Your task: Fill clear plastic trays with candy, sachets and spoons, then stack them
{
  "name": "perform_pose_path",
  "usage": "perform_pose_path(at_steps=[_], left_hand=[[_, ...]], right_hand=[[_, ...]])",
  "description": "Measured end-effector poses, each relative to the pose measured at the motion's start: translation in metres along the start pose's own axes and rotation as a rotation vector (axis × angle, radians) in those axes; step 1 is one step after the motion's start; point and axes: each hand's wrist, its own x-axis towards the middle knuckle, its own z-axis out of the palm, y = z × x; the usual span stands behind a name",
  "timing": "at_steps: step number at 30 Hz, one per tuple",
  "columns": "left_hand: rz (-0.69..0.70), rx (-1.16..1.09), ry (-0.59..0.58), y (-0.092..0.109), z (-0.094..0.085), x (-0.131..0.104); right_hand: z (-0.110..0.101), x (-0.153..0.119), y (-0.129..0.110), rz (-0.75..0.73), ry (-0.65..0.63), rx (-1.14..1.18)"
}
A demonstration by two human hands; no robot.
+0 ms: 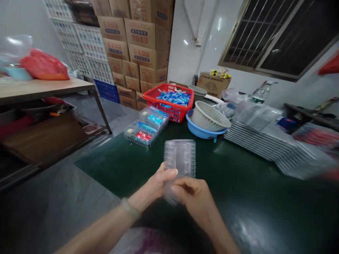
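Clear plastic tray (180,157) held above table (238,197) near edge, left hand (159,181) & right hand (194,199) both closed on its lower end. Risk: thin plastic could crack or slip if squeezed hard.

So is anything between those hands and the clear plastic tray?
Nothing visible. Both the left hand and the right hand already grip the clear plastic tray at its near end, fingers directly on it, above the green table.

Clear glossy plastic tray (180,157) — ribbed.
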Motion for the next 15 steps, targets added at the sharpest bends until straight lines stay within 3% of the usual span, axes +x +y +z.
perform_pose_path(at_steps=[4, 7, 11, 13, 15], left_hand=[[-0.039, 0.033, -0.098, 0.013, -0.014, 0.001], [-0.026, 0.069, -0.09, 0.023, -0.014, 0.002], [0.007, 0.125, -0.019, 0.028, -0.008, 0.001], [-0.019, 0.097, 0.048, 0.032, -0.01, -0.001], [-0.069, 0.015, 0.141, 0.039, -0.018, -0.005]], right_hand=[[-0.001, 0.022, -0.005, 0.07, -0.153, 0.049], [0.007, 0.032, -0.002, 0.056, -0.194, 0.007], [0.015, 0.028, -0.002, -0.145, 0.014, -0.166], [0.005, 0.023, -0.008, -0.181, 0.074, -0.184], [-0.015, 0.019, -0.011, -0.123, 0.131, -0.049]])
